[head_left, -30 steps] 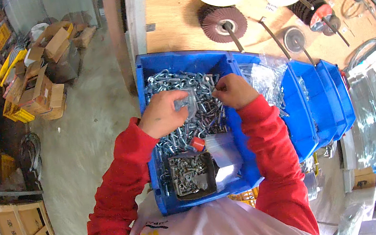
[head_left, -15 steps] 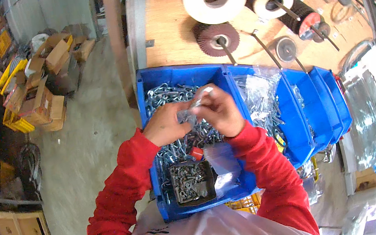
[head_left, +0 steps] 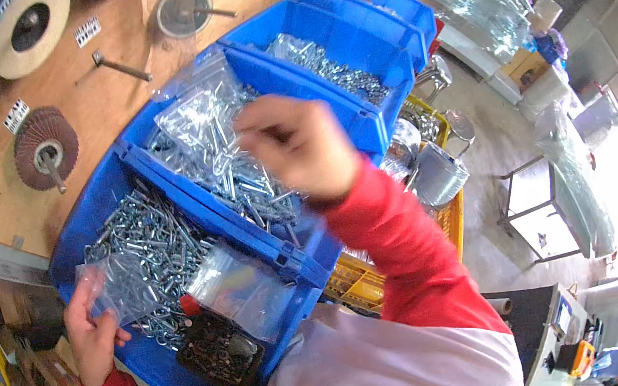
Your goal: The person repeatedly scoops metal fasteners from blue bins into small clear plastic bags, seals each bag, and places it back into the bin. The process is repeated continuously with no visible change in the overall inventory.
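Note:
My left hand [head_left: 91, 336] grips a clear plastic bag [head_left: 121, 291] by its edge, over the left side of the nearest blue bin [head_left: 82, 217]. Loose metal bolts [head_left: 150, 238] fill much of that bin. My right hand [head_left: 306, 149] is above the second blue bin, smeared by motion, with its fingers curled. Whether anything is in them cannot be made out. Close to its fingertips lies a clear bag of bolts [head_left: 205, 124], on top of more loose bolts [head_left: 257, 197]. Flat clear bags [head_left: 239, 289] and a dark tray of small parts [head_left: 219, 352] rest in the nearest bin.
More blue bins [head_left: 298, 21] continue to the far right, one with small hardware. Abrasive wheels, including a flap wheel [head_left: 46, 150], hang on spindles from a wooden board [head_left: 116, 50]. A yellow crate [head_left: 355, 279] stands beyond the bins' near right side.
My view has swung to the right. My hands, together over the nearest bin before, are now apart: the left at that bin's left side with a bag, the right over the second bin.

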`<action>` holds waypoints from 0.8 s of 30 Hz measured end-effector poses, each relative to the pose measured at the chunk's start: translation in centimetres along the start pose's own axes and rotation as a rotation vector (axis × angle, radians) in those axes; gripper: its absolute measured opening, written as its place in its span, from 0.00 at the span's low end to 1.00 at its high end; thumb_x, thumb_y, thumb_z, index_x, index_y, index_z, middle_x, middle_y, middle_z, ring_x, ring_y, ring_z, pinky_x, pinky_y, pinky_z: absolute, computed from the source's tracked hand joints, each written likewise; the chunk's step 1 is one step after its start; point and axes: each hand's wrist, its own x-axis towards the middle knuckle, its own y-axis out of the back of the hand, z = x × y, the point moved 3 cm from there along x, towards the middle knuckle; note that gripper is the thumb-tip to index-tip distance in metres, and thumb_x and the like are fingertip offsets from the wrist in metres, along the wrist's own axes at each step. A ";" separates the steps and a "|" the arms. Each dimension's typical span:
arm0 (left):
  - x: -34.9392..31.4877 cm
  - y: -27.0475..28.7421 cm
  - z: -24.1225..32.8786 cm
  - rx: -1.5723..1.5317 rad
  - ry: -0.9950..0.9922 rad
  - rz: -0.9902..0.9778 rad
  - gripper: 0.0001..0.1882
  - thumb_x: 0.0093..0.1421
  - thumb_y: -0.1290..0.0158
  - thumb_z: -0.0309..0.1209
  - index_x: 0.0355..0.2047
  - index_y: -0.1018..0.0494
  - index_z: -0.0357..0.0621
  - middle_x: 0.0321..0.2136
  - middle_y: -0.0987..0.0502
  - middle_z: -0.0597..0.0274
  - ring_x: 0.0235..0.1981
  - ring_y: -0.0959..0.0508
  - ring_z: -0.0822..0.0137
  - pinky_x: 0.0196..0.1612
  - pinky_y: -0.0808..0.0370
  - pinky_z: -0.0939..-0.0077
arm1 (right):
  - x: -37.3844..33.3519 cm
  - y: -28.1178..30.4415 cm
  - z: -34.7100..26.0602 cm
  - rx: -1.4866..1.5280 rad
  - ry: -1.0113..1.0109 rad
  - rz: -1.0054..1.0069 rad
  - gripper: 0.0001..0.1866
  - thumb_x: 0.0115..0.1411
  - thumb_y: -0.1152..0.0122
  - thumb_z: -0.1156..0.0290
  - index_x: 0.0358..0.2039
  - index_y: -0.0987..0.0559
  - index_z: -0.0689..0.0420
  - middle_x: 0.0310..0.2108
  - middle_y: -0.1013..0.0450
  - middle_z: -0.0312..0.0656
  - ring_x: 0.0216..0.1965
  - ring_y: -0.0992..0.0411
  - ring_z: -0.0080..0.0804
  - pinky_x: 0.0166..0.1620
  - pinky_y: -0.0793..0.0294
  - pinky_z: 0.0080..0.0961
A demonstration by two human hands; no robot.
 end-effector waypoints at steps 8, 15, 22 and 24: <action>0.6 -3.8 -2.6 -0.011 -0.005 0.067 0.36 0.62 0.50 0.24 0.72 0.44 0.41 0.64 0.29 0.47 0.23 0.24 0.79 0.21 0.28 0.88 | -11.6 4.8 11.8 -0.681 -0.301 -0.817 0.11 0.53 0.37 0.71 0.38 0.20 0.58 0.33 0.22 0.49 0.37 0.21 0.54 0.40 0.19 0.44; 0.7 -3.8 -2.1 0.024 0.018 0.061 0.37 0.64 0.48 0.26 0.72 0.44 0.40 0.64 0.29 0.48 0.26 0.23 0.78 0.21 0.27 0.88 | -12.2 1.2 16.0 -0.982 -0.256 -0.939 0.10 0.47 0.36 0.75 0.32 0.19 0.60 0.33 0.21 0.50 0.37 0.19 0.50 0.37 0.17 0.45; 0.7 -3.9 -1.7 0.009 0.040 0.068 0.36 0.63 0.45 0.25 0.71 0.42 0.37 0.62 0.27 0.49 0.23 0.23 0.78 0.22 0.25 0.84 | -10.5 1.6 14.9 -0.943 -0.362 -1.032 0.10 0.52 0.36 0.74 0.35 0.20 0.63 0.32 0.20 0.56 0.38 0.20 0.55 0.38 0.19 0.47; 0.7 -4.4 -1.1 -0.019 -0.018 0.052 0.36 0.62 0.43 0.25 0.70 0.41 0.36 0.62 0.27 0.49 0.23 0.22 0.76 0.22 0.25 0.83 | -8.0 3.1 11.5 -0.678 -0.388 -0.774 0.11 0.57 0.34 0.70 0.37 0.21 0.64 0.33 0.20 0.56 0.38 0.21 0.57 0.40 0.21 0.43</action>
